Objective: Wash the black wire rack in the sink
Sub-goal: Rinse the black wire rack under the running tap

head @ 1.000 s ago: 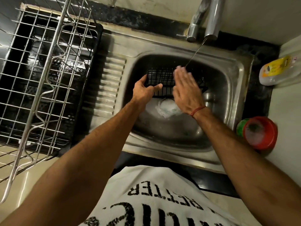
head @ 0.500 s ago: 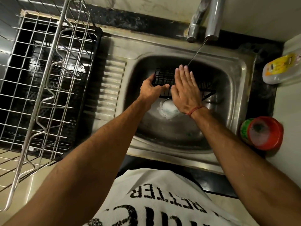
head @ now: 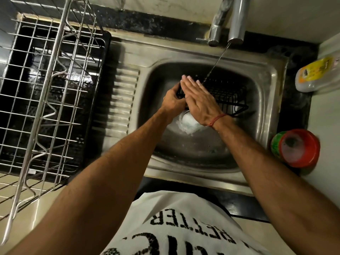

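Observation:
The black wire rack (head: 227,97) is held above the basin of the steel sink (head: 265,107). My left hand (head: 172,102) grips its left edge, fingers curled round the wires. Flat and with straight fingers, my right hand (head: 199,100) lies on the rack's top and hides its middle. A thin stream of water (head: 218,60) falls from the tap (head: 236,21) onto the rack just right of my right fingertips. White foam (head: 189,123) sits on the sink floor below my hands.
A large steel dish rack (head: 46,92) stands over a black tray on the drainboard at the left. A yellow-labelled bottle (head: 318,74) lies on the counter at the right. Near it sits a red bowl with suds (head: 299,148) beside a green container.
My right hand has slid left across the rack's top, its fingers now angled toward my left hand. The rack has tilted a little and shows more of its right end.

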`<state>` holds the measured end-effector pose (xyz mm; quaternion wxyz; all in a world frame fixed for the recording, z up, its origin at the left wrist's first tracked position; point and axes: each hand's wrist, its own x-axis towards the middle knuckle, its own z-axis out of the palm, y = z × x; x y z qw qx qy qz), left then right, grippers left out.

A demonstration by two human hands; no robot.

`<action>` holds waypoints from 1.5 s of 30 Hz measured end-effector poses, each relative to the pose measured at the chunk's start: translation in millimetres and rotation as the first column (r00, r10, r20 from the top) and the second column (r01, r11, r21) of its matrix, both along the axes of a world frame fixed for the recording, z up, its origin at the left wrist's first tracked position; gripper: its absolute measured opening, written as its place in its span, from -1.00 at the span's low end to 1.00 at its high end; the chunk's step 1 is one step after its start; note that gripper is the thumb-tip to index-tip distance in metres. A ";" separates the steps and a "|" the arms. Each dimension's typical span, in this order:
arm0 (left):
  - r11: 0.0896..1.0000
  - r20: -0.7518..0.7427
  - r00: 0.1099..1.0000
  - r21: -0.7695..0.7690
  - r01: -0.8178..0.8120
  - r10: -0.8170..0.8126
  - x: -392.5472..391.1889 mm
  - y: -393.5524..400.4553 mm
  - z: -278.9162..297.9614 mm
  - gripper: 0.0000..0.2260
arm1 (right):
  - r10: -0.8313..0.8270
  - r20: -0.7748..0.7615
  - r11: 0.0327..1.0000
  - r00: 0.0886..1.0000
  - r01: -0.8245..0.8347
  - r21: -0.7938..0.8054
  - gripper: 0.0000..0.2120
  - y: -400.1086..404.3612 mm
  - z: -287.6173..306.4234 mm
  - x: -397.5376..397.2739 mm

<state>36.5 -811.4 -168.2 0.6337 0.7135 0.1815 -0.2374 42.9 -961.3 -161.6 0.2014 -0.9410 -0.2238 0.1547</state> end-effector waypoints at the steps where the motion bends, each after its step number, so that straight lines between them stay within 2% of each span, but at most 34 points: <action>1: 1.000 -0.004 1.000 0.002 0.005 -0.005 -0.4 -0.4 0.4 -0.43 | 0.034 -0.007 0.999 0.999 -0.034 0.009 -0.40 -2.5 -0.5 2.5; 4: 1.000 -0.017 1.000 0.005 0.009 -0.009 1.6 -3.4 0.7 -0.47 | -0.090 -0.014 0.994 0.996 0.089 -0.055 -0.37 -5.6 2.6 9.4; 8: 1.000 -0.073 0.997 0.002 -0.008 0.008 4.3 -3.9 1.3 -0.47 | 0.029 -0.014 0.999 0.999 -0.029 -0.033 -0.42 -10.8 2.9 1.1; 10: 0.998 -0.135 0.989 -0.011 -0.069 0.067 6.0 -4.6 4.5 -0.48 | -0.104 0.022 0.994 0.994 0.105 -0.031 -0.43 -34.6 0.7 -2.1; 13: 0.992 -0.148 0.982 -0.002 -0.123 0.121 6.6 -5.8 0.9 -0.45 | -0.412 0.085 0.903 0.907 0.419 -0.097 -0.41 -69.9 -3.4 -19.4; 16: 0.989 -0.130 0.980 0.002 -0.149 0.148 1.1 -4.2 3.3 -0.35 | -0.513 0.155 0.829 0.844 0.534 -0.168 -0.41 -80.6 -7.1 -42.0; 19: 0.987 -0.038 0.987 0.053 -0.152 0.154 -6.6 -1.1 10.3 -0.26 | -0.599 0.152 0.773 0.786 0.617 -0.145 -0.40 -70.4 -9.2 -45.3; 22: 0.959 0.130 0.974 0.191 -0.210 0.187 -12.9 3.5 25.3 -0.32 | -0.649 0.043 0.756 0.759 0.650 -0.079 -0.40 -51.7 -4.9 -40.1; 25: 0.914 0.250 0.946 0.294 -0.279 0.209 -18.1 6.7 45.7 -0.33 | -0.651 -0.138 0.744 0.747 0.663 0.082 -0.41 -31.2 1.1 -27.7; 29: 0.869 0.303 0.938 0.404 -0.286 0.168 -21.2 3.3 66.8 -0.35 | -0.634 -0.460 0.567 0.622 0.778 0.272 -0.37 -9.6 24.2 -6.5; 31: 0.847 0.324 0.932 0.438 -0.301 0.164 -22.6 -4.2 75.8 -0.35 | -0.597 -0.527 0.539 0.605 0.789 0.295 -0.34 -3.2 32.2 5.8; 33: 0.831 0.353 0.924 0.462 -0.310 0.148 -23.5 -13.7 81.7 -0.35 | -0.551 -0.573 0.558 0.607 0.779 0.288 -0.28 -0.3 32.2 17.7; 35: 0.819 0.391 0.919 0.507 -0.268 0.059 -24.3 -23.3 88.7 -0.33 | -0.507 -0.646 0.534 0.570 0.797 0.284 -0.26 -1.6 27.1 29.5; 39: 0.688 0.377 0.883 0.720 -0.089 -0.281 -20.1 -24.9 98.8 -0.26 | -0.412 -0.780 0.379 0.470 0.868 0.322 -0.62 -11.5 25.6 36.2; 41: 0.629 0.374 0.839 0.776 -0.051 -0.394 -12.9 -12.4 104.1 -0.37 | -0.413 -0.786 0.359 0.461 0.875 0.324 -0.66 -19.1 20.8 36.6; 43: 0.581 0.368 0.799 0.813 -0.028 -0.476 -2.0 7.6 105.4 -0.44 | -0.378 -0.798 0.380 0.470 0.864 0.329 -0.70 -24.1 17.9 36.7; 45: 0.574 0.341 0.800 0.819 0.005 -0.493 7.4 26.0 98.0 -0.33 | -0.350 -0.799 0.402 0.489 0.849 0.344 -0.70 -24.3 19.0 37.0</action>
